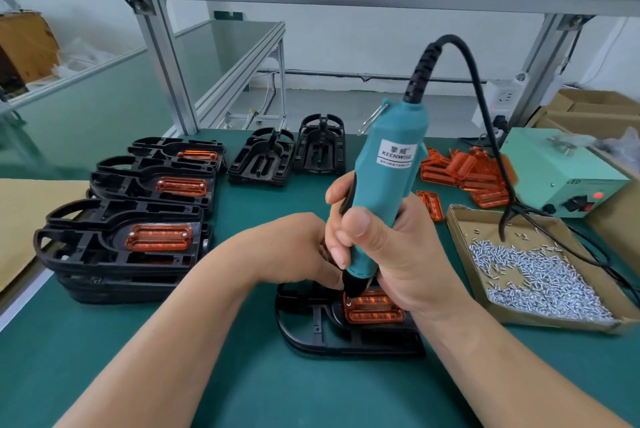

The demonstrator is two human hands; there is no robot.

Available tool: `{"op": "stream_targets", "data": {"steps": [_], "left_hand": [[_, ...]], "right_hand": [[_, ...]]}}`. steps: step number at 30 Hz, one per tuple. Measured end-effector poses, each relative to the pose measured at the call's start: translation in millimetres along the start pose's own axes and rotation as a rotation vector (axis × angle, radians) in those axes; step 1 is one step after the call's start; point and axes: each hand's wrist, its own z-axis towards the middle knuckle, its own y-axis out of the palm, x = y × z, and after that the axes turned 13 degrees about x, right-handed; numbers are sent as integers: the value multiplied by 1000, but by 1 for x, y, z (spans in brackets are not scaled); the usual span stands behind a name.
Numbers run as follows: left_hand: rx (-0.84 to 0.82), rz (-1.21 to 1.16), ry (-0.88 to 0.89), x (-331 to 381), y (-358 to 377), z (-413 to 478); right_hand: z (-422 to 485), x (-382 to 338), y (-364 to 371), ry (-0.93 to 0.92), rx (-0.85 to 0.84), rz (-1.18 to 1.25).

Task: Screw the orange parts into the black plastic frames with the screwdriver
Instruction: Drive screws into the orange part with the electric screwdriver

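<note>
Right hand: I've got it clamped on screwdriver, tip at orange part, 6 o'clock.
Left hand: fingers hidden, grip unknown.
Risk: black frame shifts, bit slips.

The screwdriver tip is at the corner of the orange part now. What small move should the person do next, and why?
Probably press the screwdriver straight down and drive that screw. The right hand holds it upright with its tip at the upper left corner of the orange part, which sits in the black frame. The left hand steadies beside the tip.
</note>
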Motion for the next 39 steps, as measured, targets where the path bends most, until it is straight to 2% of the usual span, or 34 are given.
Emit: {"op": "stream_targets", "data": {"steps": [10, 21, 25, 30, 36, 39], "left_hand": [[6, 29, -12, 0, 2, -1], [30, 119, 24, 11, 6, -7], [25, 133, 24, 13, 6, -9], [34, 149, 34, 15, 6, -10], [29, 144, 25, 15, 6, -11], [28, 137, 28, 15, 5, -10]], "right_hand": [[-6, -3, -2, -124, -23, -65], [-8, -4, 0, -107, 36, -40], [-6, -7, -2, -47, -6, 28], [-6, -12, -1, -56, -47, 21], [-5, -14, 5, -76, 56, -12], [-5, -14, 1, -72, -14, 8]]}}
